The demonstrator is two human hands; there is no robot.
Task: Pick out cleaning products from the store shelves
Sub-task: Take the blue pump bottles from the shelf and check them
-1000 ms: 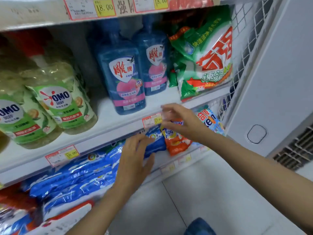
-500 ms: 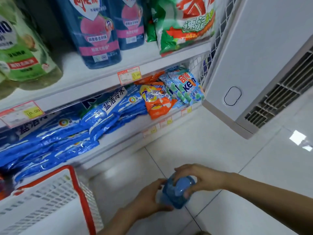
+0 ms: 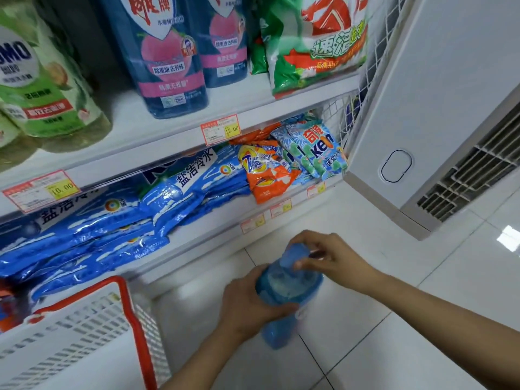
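Hands off shelf, blue bottle (image 3: 284, 294) picked, lower centre.
My left hand (image 3: 247, 302) grips its body, right hand (image 3: 329, 257) pinches its top; basket (image 3: 119, 280) lower left, drop next.

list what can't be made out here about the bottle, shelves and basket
Head view:
Translucent blue plastic bottle: label unseen, gripped by the left hand; right hand partly covers its cap.
Tall dark blue bottles: tops cut by the top edge.
Lowest shelf price tags: print blurred.
Red-rimmed white plastic basket: inside cut off bottom left.
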